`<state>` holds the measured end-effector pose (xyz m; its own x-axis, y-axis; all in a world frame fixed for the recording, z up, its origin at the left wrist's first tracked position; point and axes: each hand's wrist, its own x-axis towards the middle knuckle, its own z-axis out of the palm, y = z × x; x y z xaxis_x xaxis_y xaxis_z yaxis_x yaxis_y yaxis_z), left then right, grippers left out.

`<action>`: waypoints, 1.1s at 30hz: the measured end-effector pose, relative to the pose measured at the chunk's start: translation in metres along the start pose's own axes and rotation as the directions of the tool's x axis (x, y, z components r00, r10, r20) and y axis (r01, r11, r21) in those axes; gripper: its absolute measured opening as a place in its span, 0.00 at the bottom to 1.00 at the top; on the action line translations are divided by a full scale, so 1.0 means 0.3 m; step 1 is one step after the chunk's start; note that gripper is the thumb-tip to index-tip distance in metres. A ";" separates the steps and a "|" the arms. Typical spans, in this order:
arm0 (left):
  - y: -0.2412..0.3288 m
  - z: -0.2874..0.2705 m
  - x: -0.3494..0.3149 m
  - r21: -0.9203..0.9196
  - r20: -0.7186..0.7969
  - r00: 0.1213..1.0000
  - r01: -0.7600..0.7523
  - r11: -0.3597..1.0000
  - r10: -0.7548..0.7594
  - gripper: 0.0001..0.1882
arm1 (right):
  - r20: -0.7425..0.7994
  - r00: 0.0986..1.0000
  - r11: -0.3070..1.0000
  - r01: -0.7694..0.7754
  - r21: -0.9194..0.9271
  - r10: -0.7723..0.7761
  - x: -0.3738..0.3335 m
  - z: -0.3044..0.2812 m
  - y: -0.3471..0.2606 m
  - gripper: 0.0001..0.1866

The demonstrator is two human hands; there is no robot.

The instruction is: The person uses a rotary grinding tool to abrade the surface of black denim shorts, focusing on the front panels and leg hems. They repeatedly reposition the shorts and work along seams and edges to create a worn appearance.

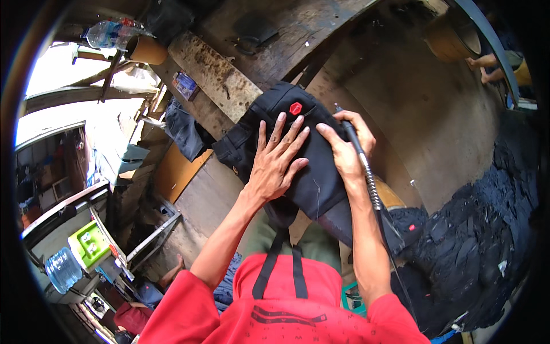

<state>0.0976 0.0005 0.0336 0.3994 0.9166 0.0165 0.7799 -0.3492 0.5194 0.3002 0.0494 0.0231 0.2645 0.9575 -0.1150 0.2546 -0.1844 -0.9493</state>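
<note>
Left hand [272, 165] lies flat, fingers spread, on the black garment [323, 179] at the plank's [213, 74] near end, apparently steadying it; right hand [348, 150], right of the plank, grips a corded pen-like tool [371, 184].

Our left hand [270, 171] lies flat, fingers fanned toward one o'clock; our right hand [347, 158] curls, thumb toward eleven.

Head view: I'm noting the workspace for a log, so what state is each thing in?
Left hand: open, palm down on the black fabric.
Right hand: closed around the pen-shaped tool.
Pen-shaped tool: held; on or off unclear.
Black fabric: spread under the left hand.
Cloth pile: heaped, rumpled.
Blue jug: contents unclear.
</note>
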 end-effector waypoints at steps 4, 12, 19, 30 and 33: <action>-0.035 0.013 0.015 0.035 0.040 0.997 0.065 0.997 -0.066 0.34 | 0.047 0.998 0.987 -0.051 0.152 0.044 0.055 0.046 0.038 0.18; 0.002 -0.004 -0.141 -0.012 0.185 0.965 0.194 0.981 -0.188 0.31 | 0.250 0.940 0.953 -0.270 0.137 0.231 -0.038 -0.075 0.018 0.23; -0.001 -0.054 -0.119 -0.072 -0.270 0.963 -0.002 0.997 -0.018 0.16 | 0.087 0.995 0.999 -0.047 -0.004 0.047 -0.092 -0.105 0.054 0.28; -0.162 -0.176 0.168 0.027 0.077 0.982 -0.177 0.984 0.175 0.34 | 0.213 0.861 0.885 0.464 0.047 -0.462 -0.188 -0.073 0.027 0.21; -0.201 -0.129 0.187 -0.007 0.128 0.968 -0.215 0.977 0.214 0.39 | 0.378 0.771 0.795 0.593 -0.128 -0.513 -0.165 -0.110 0.015 0.20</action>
<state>0.0544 0.0805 0.0364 0.6154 0.7880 0.0175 0.6726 -0.5366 0.5096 0.3189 -0.0061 0.0342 -0.2785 0.9162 0.2879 0.4787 0.3923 -0.7855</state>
